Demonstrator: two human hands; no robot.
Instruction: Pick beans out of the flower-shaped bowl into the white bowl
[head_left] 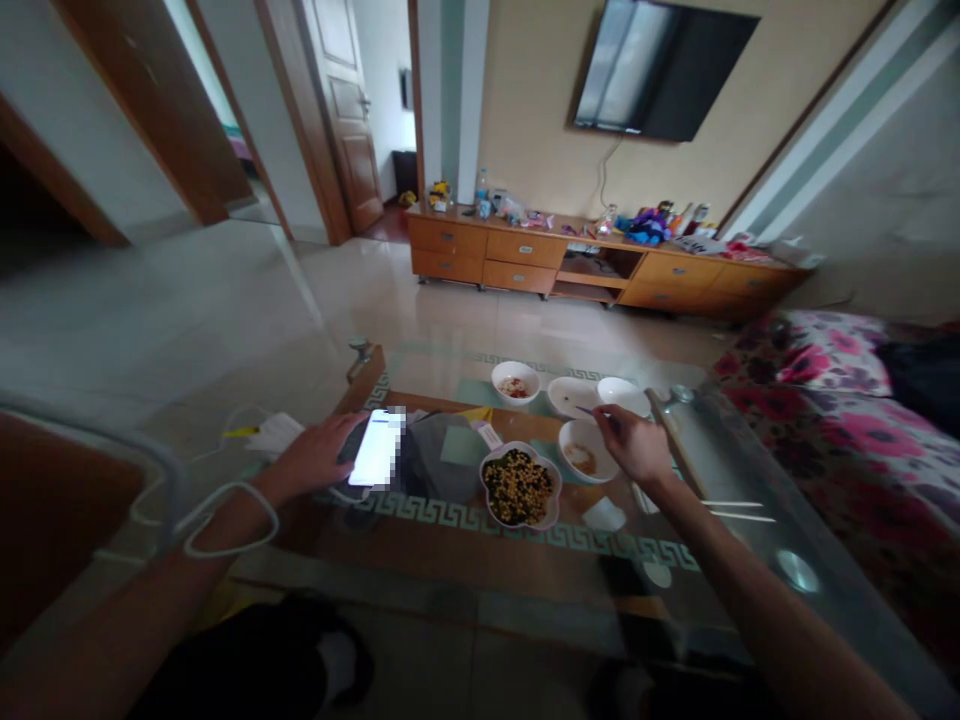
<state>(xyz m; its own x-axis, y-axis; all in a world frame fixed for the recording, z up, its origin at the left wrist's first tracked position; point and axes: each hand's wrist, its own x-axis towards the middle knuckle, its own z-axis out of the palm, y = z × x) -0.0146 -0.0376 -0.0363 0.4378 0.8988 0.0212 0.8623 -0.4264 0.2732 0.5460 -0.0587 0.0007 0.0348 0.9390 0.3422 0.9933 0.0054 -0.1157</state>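
My left hand (319, 455) rests on the glass table beside a lit phone (377, 448), its fingers touching the phone's left edge and partly tucked under it. My right hand (634, 443) is closed on a thin utensil (589, 410) whose tip reaches over a white bowl (571, 397). Just below that hand is a small bowl of reddish sauce (581, 458). A flower-shaped bowl of yellow and dark beans (520, 487) sits between my hands. A white cable loops round my left wrist.
Two more white bowls (515, 383) (624, 395) stand at the table's far side, chopsticks (739, 510) lie at the right. A floral sofa (840, 420) is to the right, a wooden TV cabinet (600, 265) and wall TV (660, 65) ahead.
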